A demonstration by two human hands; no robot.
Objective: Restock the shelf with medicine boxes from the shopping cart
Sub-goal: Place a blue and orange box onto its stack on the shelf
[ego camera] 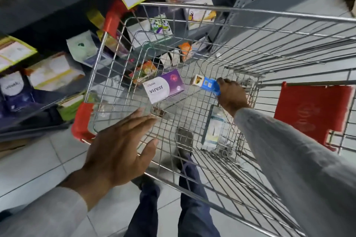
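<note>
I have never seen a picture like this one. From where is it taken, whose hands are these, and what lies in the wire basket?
There is no machine here. A person wears one wide-angle camera on the head, so you look down along their own arms. The wide lens bends the straight lines.

The wire basket is a shopping cart standing beside a shelf of medicine boxes. The right hand reaches deep into the cart and grips a small blue box. The left hand is open and empty, spread flat near the cart's near rim; whether it touches the wire I cannot tell.

Also in the cart lie a purple and white box, an orange box behind it, and a pale box near the right forearm.
</note>
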